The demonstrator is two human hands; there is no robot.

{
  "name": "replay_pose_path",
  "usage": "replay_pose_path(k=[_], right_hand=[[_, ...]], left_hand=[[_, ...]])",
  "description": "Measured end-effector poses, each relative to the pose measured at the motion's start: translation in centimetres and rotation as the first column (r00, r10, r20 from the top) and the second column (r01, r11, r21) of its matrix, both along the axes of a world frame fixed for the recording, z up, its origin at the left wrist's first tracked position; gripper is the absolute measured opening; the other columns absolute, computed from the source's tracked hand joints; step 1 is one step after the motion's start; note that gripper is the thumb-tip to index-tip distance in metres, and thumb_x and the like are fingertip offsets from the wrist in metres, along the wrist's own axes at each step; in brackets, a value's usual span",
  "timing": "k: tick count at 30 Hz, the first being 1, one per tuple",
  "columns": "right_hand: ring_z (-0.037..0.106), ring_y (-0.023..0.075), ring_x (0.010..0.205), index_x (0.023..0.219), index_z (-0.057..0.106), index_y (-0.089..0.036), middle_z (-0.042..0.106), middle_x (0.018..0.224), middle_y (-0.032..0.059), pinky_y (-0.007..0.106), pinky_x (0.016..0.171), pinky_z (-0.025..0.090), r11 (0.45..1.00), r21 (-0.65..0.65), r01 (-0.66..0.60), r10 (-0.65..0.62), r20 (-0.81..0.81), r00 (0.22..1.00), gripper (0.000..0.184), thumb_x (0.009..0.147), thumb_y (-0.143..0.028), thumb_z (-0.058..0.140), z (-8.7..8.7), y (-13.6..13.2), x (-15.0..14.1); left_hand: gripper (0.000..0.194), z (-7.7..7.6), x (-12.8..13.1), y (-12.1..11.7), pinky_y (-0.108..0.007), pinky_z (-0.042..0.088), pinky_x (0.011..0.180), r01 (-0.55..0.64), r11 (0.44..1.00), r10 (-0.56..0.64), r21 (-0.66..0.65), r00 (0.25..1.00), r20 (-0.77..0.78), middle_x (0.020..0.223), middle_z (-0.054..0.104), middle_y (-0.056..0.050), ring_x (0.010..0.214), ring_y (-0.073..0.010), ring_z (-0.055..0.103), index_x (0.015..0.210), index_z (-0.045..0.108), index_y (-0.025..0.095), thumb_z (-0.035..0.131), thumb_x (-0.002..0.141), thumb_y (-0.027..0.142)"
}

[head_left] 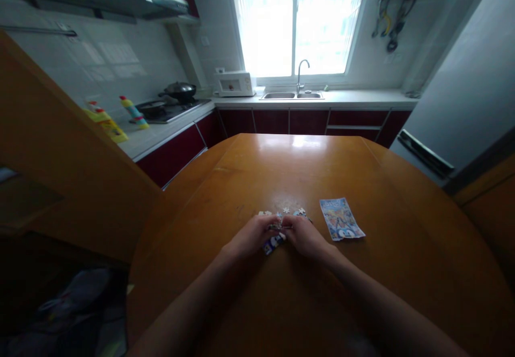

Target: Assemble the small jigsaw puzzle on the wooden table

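Note:
My left hand (253, 234) and my right hand (302, 233) meet over the wooden table (225, 185), fingers pinched close together. Between the fingertips are small jigsaw pieces, partly hidden by the fingers. Just below the hands lies a joined dark blue and white part of the puzzle (273, 244). Beyond the fingers, several loose jigsaw pieces (301, 212) are scattered, some pale side up. To the right of my right hand, a printed picture sheet (341, 219) in blue and orange tones lies flat, with no hand touching it.
A counter (362, 96) with a sink (279, 95) and a microwave (234, 84) runs under the window. On the left, a stove holds a lidded pan (179, 91), with yellow bottles (108, 125) nearby. A fridge (454, 88) stands at the right.

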State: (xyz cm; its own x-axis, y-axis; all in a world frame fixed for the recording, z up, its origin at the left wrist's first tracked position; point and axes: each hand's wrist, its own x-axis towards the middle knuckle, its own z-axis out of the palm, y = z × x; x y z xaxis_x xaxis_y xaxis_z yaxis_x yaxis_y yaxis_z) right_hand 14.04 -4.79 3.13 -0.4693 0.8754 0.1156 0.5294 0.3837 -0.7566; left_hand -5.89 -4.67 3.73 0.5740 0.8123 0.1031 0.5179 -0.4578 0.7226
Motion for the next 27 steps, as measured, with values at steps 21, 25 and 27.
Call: replay_pose_path(k=[21,25,27], right_hand=[[0.046,0.0303,0.126,0.13,0.061,-0.021,0.058,0.134,0.011,0.047,0.107,0.035,0.961,0.263,-0.081,0.018,0.233,0.972,0.052,0.082,-0.038,0.073,-0.9,0.2,-0.1],[0.049,0.0311,0.12,0.12,0.064,-0.021,0.059,0.128,0.0107,0.045,0.104,0.037,0.968,0.228,-0.106,0.042,0.269,0.962,0.052,0.075,-0.041,0.081,-1.3,0.1,-0.5],[0.052,0.0292,0.116,0.116,0.065,-0.02,0.061,0.121,0.0106,0.042,0.101,0.04,0.972,0.213,-0.095,0.036,0.264,0.964,0.045,0.077,-0.037,0.079,-1.2,0.1,-0.6]], left_hand=[[0.06,1.3,-2.1,0.1,-0.042,0.045,0.103,-0.026,0.988,0.064,0.155,0.967,-0.248,0.122,0.062,-0.006,0.115,-0.0277,0.057,0.125,0.066,0.03,0.088,0.069,0.03],[0.057,1.1,-1.6,-0.4,-0.036,0.049,0.095,0.012,0.998,0.005,0.069,0.972,-0.236,0.113,0.06,-0.005,0.105,-0.0248,0.059,0.125,0.065,0.028,0.084,0.071,0.023],[0.04,0.9,-1.5,-0.5,-0.033,0.049,0.091,0.019,0.998,-0.007,0.054,0.978,-0.208,0.109,0.061,-0.005,0.101,-0.023,0.06,0.117,0.068,0.025,0.076,0.078,0.019]])
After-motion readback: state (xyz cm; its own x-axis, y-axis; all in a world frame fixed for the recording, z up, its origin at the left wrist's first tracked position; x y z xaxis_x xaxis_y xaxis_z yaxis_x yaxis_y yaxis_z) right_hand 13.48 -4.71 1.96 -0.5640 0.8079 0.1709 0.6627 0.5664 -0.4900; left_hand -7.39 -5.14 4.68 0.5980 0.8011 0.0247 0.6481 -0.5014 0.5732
